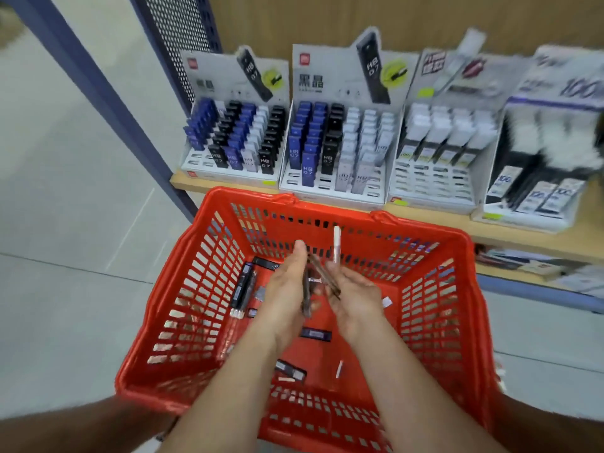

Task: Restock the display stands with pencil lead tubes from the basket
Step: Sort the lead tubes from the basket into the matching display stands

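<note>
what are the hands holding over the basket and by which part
Left hand holds dark tubes around their middle; right hand pinches a white tube by its lower end, with another dark tube across its fingers.

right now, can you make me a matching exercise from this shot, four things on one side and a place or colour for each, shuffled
1 basket
2 white tube
3 dark tube between the forearms
4 display stands

a on the wooden shelf
b lying on the basket floor
c red
d sticking up from the right hand

Pairs: 1-c, 2-d, 3-b, 4-a
</note>
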A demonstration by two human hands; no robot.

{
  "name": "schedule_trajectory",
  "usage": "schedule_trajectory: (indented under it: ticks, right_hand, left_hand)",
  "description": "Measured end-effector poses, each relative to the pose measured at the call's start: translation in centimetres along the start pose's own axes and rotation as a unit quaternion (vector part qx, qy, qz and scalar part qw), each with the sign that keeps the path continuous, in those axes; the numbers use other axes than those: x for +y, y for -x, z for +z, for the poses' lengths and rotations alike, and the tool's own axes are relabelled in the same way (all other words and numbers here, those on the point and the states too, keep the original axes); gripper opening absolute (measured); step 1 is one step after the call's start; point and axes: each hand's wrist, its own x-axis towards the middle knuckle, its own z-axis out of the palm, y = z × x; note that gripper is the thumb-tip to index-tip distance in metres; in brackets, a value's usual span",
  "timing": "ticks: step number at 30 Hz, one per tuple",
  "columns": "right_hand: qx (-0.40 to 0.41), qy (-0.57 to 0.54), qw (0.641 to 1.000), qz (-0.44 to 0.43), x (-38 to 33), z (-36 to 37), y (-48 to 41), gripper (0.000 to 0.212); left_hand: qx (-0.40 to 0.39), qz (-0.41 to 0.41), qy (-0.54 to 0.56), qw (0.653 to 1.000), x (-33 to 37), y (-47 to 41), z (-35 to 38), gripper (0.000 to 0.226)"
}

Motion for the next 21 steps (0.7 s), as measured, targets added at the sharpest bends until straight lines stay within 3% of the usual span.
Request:
schedule_trajectory:
  ticks: [4,8,12,18,21]
  right_hand:
    - [-0.07,0.034,0.996,-0.044,-2.3,0.5,4.3,0.008]
    - [-0.17,0.128,0.974,-0.079,-4.6,1.0,8.8,0.02]
    - [-0.234,0.206,0.942,-0.125,-8.0,0.3,12.5,0.016]
    - [-0.302,0.226,0.917,-0.128,-10.3,0.1,16.3,0.019]
    - [-0.281,0.187,0.928,-0.157,-10.1,0.3,16.6,0.019]
  left_hand:
    - [-0.026,0.135,-0.063,0.988,3.1,3.6,1.6,0.033]
    - [-0.003,0.228,-0.1,0.968,6.5,6.2,2.8,0.032]
    - [0.03,0.236,-0.095,0.967,9.4,8.2,3.2,0.036]
    - [0.019,0.246,-0.064,0.967,11.2,10.5,4.9,0.031]
    - [0.012,0.255,-0.08,0.964,11.2,11.2,5.4,0.035]
